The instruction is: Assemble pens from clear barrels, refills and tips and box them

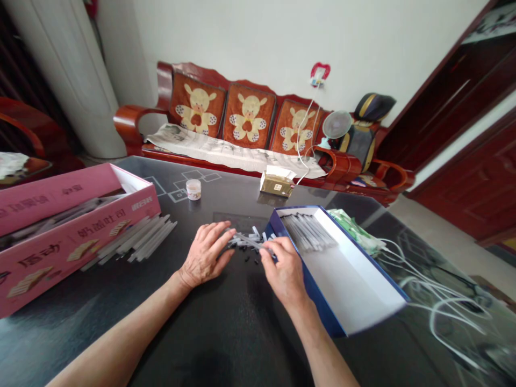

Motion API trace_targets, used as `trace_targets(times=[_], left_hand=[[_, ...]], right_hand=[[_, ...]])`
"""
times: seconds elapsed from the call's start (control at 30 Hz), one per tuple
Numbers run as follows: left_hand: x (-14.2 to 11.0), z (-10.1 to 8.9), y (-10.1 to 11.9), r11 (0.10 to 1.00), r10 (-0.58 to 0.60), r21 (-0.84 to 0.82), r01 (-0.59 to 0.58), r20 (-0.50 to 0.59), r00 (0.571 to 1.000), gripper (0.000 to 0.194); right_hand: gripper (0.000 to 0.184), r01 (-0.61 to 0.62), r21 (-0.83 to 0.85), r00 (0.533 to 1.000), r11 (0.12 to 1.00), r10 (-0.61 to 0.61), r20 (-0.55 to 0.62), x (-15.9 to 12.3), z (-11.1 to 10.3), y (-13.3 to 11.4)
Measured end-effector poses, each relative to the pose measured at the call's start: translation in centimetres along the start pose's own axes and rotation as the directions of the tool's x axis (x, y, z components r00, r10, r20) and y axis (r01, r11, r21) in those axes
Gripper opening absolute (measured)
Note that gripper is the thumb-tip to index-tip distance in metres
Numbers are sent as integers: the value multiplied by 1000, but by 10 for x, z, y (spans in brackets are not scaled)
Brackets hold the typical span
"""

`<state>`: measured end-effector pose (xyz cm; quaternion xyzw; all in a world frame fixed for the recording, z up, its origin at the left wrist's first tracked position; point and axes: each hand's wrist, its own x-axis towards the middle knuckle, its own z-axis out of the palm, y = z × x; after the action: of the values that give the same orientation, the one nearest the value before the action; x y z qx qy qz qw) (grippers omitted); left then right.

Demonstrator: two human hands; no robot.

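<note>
L hand (203, 255), R hand (284, 271), on prob tubes (248, 241)

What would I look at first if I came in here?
The pink box on the table's left and the open blue-and-white box on its right catch the eye. Between them, the left hand and right hand work over grey plastic pieces. Behind, a red wooden bench has cartoon-animal cushions.

White wall (250, 37), red wooden bench (133, 121), bear-print cushions (249, 116), what looks like a door (463, 177)
</note>
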<state>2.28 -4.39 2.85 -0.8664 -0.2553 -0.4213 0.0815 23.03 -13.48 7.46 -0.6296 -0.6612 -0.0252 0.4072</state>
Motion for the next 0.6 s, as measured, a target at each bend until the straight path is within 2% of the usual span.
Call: trace_targets(times=[0.07,0.1,0.2,0.3,0.37,0.43,0.6], left_hand=[[-2,2,-4,991,-132,-33,129,-134,982,50],[-3,3,-7,977,-215,-53,208,-191,958,48],[-9,8,-23,881,-472,-129,455,-294,831,37],[-15,10,-41,767,-639,-201,609,-328,695,30],[-18,11,-51,708,-698,-205,676,-348,626,27],[-20,11,-55,687,-718,-205,697,-337,609,27],[-20,12,-53,720,-693,-187,669,-257,674,25]], right_hand=[[21,-63,-110,994,992,52,-94,11,-28,17],[22,-100,-170,990,980,81,-116,16,-41,28],[24,-214,-386,977,897,204,-67,30,-66,64],[26,-263,-569,925,779,371,79,40,-66,87],[27,-262,-627,878,734,452,161,45,-57,93],[29,-256,-653,846,713,492,206,48,-47,94],[31,-231,-653,842,721,485,238,54,-33,100]])
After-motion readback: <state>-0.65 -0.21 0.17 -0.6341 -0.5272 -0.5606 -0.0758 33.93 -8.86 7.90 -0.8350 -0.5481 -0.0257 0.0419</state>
